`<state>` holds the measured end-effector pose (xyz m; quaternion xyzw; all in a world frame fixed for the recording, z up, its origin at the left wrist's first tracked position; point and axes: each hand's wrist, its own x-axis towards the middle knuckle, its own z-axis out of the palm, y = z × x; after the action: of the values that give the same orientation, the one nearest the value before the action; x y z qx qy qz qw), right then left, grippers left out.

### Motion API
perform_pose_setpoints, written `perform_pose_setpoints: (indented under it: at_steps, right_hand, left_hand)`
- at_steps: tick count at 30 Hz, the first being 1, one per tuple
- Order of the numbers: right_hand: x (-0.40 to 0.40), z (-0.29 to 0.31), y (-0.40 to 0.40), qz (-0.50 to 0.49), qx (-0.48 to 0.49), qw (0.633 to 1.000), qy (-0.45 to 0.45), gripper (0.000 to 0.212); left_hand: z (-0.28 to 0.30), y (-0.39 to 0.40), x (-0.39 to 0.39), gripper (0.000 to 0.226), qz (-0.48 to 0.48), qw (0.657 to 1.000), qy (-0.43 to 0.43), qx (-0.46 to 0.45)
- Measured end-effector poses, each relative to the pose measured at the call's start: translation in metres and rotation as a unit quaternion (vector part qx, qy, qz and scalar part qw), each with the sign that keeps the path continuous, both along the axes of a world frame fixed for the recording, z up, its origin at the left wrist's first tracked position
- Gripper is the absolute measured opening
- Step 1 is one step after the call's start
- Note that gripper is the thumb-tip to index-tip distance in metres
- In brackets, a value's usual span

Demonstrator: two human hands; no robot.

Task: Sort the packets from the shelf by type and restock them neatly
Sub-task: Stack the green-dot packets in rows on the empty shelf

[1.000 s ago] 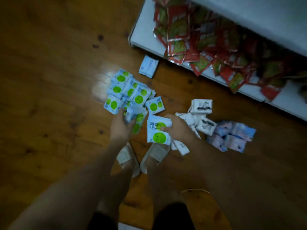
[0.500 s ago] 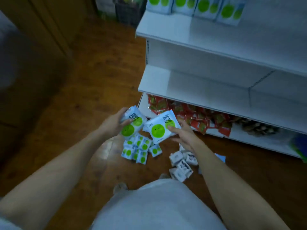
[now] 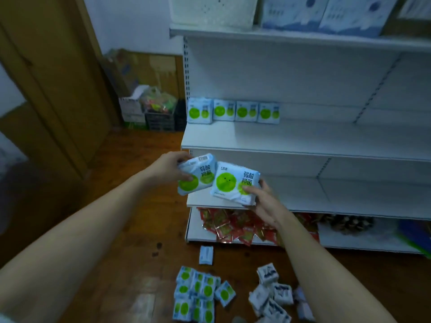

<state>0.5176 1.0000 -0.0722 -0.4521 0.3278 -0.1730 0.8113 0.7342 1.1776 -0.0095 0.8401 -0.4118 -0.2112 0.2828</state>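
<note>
My left hand [image 3: 169,167] grips a white packet with green circles [image 3: 198,174], held in front of the shelf unit. My right hand [image 3: 261,201] holds a second green-circle packet [image 3: 233,183] beside it, thumb on its front. Several packets of the same kind [image 3: 233,111] stand upright in a row at the back left of the middle shelf [image 3: 303,138]. On the wooden floor lie a pile of green-circle packets [image 3: 198,292], a pile of white packets with dark print [image 3: 271,292] and one lone white packet [image 3: 206,254].
Red sachets [image 3: 235,227] lie heaped on the bottom shelf, with dark pine cones [image 3: 345,223] to their right. Blue-white boxes [image 3: 321,12] and a white basket [image 3: 210,10] fill the top shelf. Crates and boxes [image 3: 151,110] stand by the wall, and a wooden door [image 3: 46,89] is at left.
I have risen from crouching over the floor piles. Both hands lifted a green-circle packet each from the floor up to shelf height, and the view now takes in the upper shelves.
</note>
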Motion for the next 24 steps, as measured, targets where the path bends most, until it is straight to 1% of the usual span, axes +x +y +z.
perform_pose_setpoints:
  at_steps: [2, 3, 6, 8, 10, 14, 18, 21, 24]
  right_hand:
    - [0.01, 0.013, -0.019, -0.01, -0.029, 0.999, 0.016, 0.041]
    - [0.015, 0.018, -0.029, -0.014, -0.043, 0.999, 0.019, 0.041]
    - [0.033, 0.026, -0.065, -0.025, -0.094, 0.995, 0.022, 0.049]
    - [0.044, 0.029, -0.09, 0.001, -0.129, 0.991, 0.039, 0.048]
    - [0.053, 0.031, -0.114, 0.018, -0.151, 0.987, 0.056, 0.041]
    - [0.068, 0.038, -0.158, 0.007, -0.192, 0.979, 0.069, 0.028]
    - [0.083, 0.053, -0.197, 0.012, -0.226, 0.968, 0.111, 0.038]
    - [0.096, 0.069, -0.224, 0.028, -0.266, 0.955, 0.13, 0.036]
    - [0.114, 0.087, -0.253, 0.052, -0.331, 0.929, 0.158, 0.054]
  left_hand:
    - [0.016, -0.029, 0.011, 0.053, -0.014, 1.0, -0.016, -0.015]
    - [0.023, -0.044, 0.015, 0.052, -0.015, 0.999, -0.014, -0.03]
    - [0.031, -0.085, 0.027, 0.053, -0.022, 0.998, -0.034, -0.037]
    - [0.033, -0.111, 0.035, 0.053, -0.021, 0.998, -0.043, -0.04]
    - [0.033, -0.133, 0.043, 0.054, -0.017, 0.998, -0.041, -0.035]
    - [0.037, -0.163, 0.062, 0.061, -0.014, 0.998, -0.055, -0.013]
    - [0.044, -0.187, 0.086, 0.062, 0.0, 0.999, -0.039, -0.01]
    - [0.053, -0.206, 0.107, 0.063, 0.008, 0.999, -0.039, -0.001]
    - [0.06, -0.231, 0.129, 0.063, 0.016, 0.998, -0.068, -0.003]
